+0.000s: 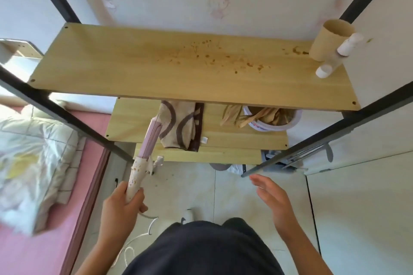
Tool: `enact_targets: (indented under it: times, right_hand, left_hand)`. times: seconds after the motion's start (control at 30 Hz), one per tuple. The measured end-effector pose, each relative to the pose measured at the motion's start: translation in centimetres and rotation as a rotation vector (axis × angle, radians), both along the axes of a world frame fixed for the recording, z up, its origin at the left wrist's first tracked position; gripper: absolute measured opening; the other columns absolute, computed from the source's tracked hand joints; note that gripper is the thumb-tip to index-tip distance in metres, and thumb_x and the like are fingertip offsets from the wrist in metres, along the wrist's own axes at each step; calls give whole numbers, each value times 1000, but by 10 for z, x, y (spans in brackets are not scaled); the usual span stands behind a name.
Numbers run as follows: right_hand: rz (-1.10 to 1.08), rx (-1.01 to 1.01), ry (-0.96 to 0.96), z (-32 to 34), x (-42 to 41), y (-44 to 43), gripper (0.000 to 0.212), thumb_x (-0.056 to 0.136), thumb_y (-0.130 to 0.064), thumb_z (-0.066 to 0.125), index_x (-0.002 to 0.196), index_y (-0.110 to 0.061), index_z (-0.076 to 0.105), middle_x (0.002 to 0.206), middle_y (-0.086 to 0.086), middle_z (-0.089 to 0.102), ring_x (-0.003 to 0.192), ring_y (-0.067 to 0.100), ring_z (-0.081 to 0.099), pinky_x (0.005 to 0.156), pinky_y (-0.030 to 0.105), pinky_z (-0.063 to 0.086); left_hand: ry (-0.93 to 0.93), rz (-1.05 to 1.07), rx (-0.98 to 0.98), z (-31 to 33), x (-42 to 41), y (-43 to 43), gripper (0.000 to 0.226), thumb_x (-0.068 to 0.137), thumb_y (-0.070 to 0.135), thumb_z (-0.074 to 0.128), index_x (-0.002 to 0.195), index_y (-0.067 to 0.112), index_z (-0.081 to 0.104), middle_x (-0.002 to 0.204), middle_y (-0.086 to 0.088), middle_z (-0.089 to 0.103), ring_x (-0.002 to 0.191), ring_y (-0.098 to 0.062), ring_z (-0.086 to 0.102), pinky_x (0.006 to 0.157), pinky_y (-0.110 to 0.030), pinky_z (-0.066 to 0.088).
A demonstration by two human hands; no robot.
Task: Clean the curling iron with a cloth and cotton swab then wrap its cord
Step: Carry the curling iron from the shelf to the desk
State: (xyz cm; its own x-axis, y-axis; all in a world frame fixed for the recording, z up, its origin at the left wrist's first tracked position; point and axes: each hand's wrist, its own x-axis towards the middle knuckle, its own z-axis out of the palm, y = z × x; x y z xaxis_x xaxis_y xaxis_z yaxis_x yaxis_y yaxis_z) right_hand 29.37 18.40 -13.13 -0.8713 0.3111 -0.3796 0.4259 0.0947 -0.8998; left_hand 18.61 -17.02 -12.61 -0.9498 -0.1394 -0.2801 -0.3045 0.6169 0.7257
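The left hand grasps the pink-barrelled, white-handled curling iron, its tip near the brown-patterned beige cloth on the lower wooden shelf, while the right hand hangs released, so the dangling white cord could snag underfoot.

Pink curling iron, brown-patterned cloth
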Motion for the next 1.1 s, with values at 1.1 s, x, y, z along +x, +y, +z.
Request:
enact_targets:
  times: [1.1]
  right_hand:
    - [1112, -250, 50, -2, -103, -157, 39, 89, -26, 56, 125, -17, 69, 121, 0, 73, 120, 17, 66, 102, 29, 49]
  left_hand:
    - [74, 1149, 56, 25, 257, 9, 19, 93, 14, 68, 76, 18, 59, 57, -15, 56, 40, -8, 49, 42, -26, 41]
